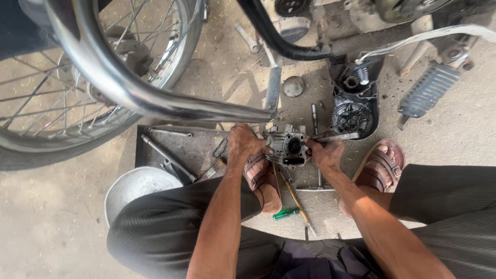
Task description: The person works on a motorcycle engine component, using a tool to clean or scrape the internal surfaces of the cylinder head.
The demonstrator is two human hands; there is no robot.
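Note:
A small grey metal engine part (287, 146) stands on the ground between my two sandalled feet. My left hand (243, 143) grips its left side. My right hand (323, 153) is closed on a flat metal tool (338, 137), a file or blade, whose tip rests against the part's right side. Both forearms reach down from my squatting knees.
A motorcycle wheel (62, 93) and chrome exhaust pipe (155, 101) fill the upper left. A black engine cover (354, 111) lies beyond the part. Wrenches and rods (168, 152) lie on a dark mat, with a metal bowl (135, 188) and a green-handled screwdriver (285, 213) nearby.

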